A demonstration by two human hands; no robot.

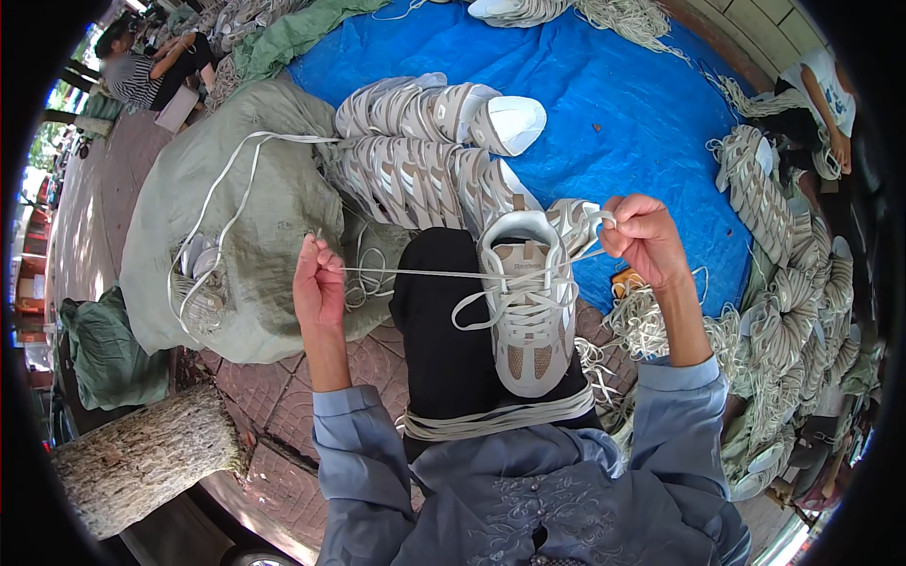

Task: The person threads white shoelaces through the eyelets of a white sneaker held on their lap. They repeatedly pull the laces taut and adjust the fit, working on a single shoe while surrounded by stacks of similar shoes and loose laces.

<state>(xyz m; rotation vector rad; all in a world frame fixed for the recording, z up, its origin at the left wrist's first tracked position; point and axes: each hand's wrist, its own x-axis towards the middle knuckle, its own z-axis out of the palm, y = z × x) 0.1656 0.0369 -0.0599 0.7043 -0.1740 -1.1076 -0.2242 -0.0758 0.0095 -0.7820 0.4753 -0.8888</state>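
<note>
A beige and white sneaker (533, 321) rests on my lap, its toe toward me and its laces partly threaded. My left hand (319, 274) is closed on a pale shoelace (415, 273) that runs taut across to the shoe's eyelets. On the far right side of the shoe, my right hand (646, 236) pinches lace too, with a loop near the fingers. A slack lace loop hangs at the shoe's left side. Several more laces (500, 420) lie across my thighs.
Rows of nested sneakers (406, 179) lie on a blue tarp (623, 113) ahead. A stuffed grey-green sack (236, 217) stands at left, near a tree trunk (151, 453). Bundled shoes and laces (793, 321) pile up at right. Other people (142, 85) sit at far left and far right.
</note>
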